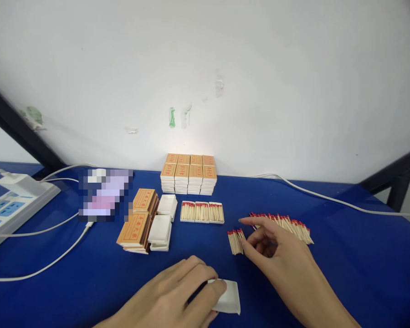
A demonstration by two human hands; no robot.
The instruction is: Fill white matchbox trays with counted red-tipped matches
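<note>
My left hand (187,296) grips a small empty white matchbox tray (229,298) near the front edge of the table, fingers over its left end. My right hand (276,250) hovers with thumb and index finger apart. Its thumb tip is at the right side of a small bunch of red-tipped matches (235,241); whether it touches them I cannot tell. Behind that hand spreads a larger pile of matches (294,225), partly hidden by the fingers. Farther back, three matchbox trays filled with matches (202,212) stand side by side.
Stacked orange matchboxes (188,175) stand against the white wall. To the left are piled orange covers (136,228) and empty white trays (160,230). A blurred-out phone-like object (105,193), a power strip (10,209) and white cables (64,257) lie farther left on the blue table (89,291).
</note>
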